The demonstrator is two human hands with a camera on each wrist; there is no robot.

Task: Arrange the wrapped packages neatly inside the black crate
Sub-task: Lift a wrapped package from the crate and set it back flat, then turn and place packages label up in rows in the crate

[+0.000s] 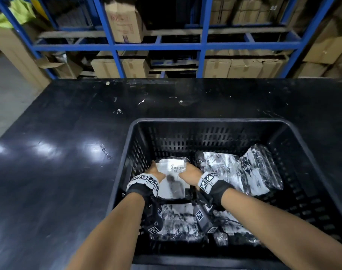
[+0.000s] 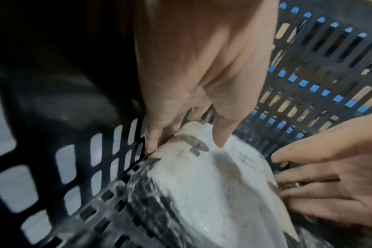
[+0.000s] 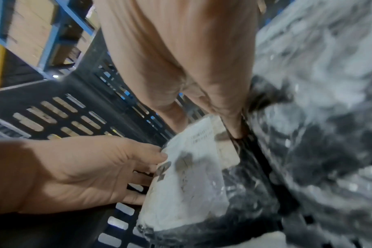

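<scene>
A black slotted crate point(image 1: 205, 120) stands on the table. Both hands are inside it at the left back corner, on one wrapped package point(image 1: 172, 168) with a white barcode label. My left hand point(image 1: 156, 171) grips its left edge, thumb on top and fingers point(image 2: 154, 142) down between the package point(image 2: 202, 184) and the crate wall point(image 2: 308, 75). My right hand point(image 1: 189, 173) holds the right edge, with fingers point(image 3: 234, 129) beside the package point(image 3: 187, 184). More wrapped packages point(image 1: 220, 168) lie at the right, one point(image 1: 259, 164) tilted against the right wall.
Two further wrapped packages point(image 1: 178, 217) lie along the crate's near side under my wrists. The crate sits on a glossy black table point(image 1: 59, 152). Blue shelving point(image 1: 160, 45) with cardboard boxes stands behind the table. Grey floor point(image 1: 8, 98) shows at the left.
</scene>
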